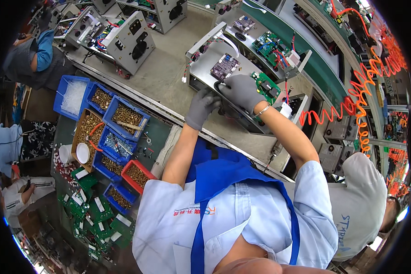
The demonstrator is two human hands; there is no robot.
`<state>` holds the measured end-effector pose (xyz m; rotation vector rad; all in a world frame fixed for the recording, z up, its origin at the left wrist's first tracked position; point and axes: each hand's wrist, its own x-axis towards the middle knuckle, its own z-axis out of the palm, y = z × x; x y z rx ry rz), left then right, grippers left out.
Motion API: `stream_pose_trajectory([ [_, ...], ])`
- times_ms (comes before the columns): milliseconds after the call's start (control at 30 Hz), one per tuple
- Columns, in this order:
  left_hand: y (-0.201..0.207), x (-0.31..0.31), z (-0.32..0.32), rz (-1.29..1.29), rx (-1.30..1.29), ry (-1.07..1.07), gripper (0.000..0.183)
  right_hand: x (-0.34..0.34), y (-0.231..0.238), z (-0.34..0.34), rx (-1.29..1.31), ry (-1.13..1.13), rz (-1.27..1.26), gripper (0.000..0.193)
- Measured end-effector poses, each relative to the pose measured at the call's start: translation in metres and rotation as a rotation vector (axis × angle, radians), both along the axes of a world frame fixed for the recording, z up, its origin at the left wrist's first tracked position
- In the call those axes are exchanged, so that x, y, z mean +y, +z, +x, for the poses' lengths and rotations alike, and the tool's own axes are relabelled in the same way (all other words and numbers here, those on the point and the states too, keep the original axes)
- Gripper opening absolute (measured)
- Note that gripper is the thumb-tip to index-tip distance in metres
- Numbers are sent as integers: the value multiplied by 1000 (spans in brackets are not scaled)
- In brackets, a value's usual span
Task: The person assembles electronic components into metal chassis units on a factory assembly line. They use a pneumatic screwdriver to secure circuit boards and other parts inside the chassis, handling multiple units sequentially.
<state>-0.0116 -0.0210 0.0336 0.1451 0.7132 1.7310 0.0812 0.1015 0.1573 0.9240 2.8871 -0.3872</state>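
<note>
A grey sheet-metal chassis (201, 73) stands on the bench in front of me. It carries a purple circuit board (224, 66) and a green circuit board (266, 87) with black parts. My right hand (243, 91), in a grey glove, bends over the chassis's near edge beside a black round part (218, 87); its fingertips are partly hidden. My left hand (202, 108), gloved too, is closed at the near side of the chassis, just below that edge. What its curled fingers hold, if anything, I cannot make out.
Blue bins (126, 116) of screws and a red bin (137, 175) sit at left, above piled green boards (96, 214). More chassis (130, 43) stand farther back. Orange coiled hoses (363, 91) hang at right. A power screwdriver (276, 150) lies near my right forearm. Co-workers flank me.
</note>
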Motion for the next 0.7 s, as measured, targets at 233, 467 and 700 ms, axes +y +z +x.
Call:
stream_pose_trajectory([
  [233,8,-5,44,-282,444,-190,37,1,29,-5,138,27,-177,37],
  [467,-41,18,62,-141,190,-40,30,-1,16,-5,204,-21,-312,36],
  [700,-86,32,64,684,-575,-102,39,26,5,1,237,-73,-282,35],
])
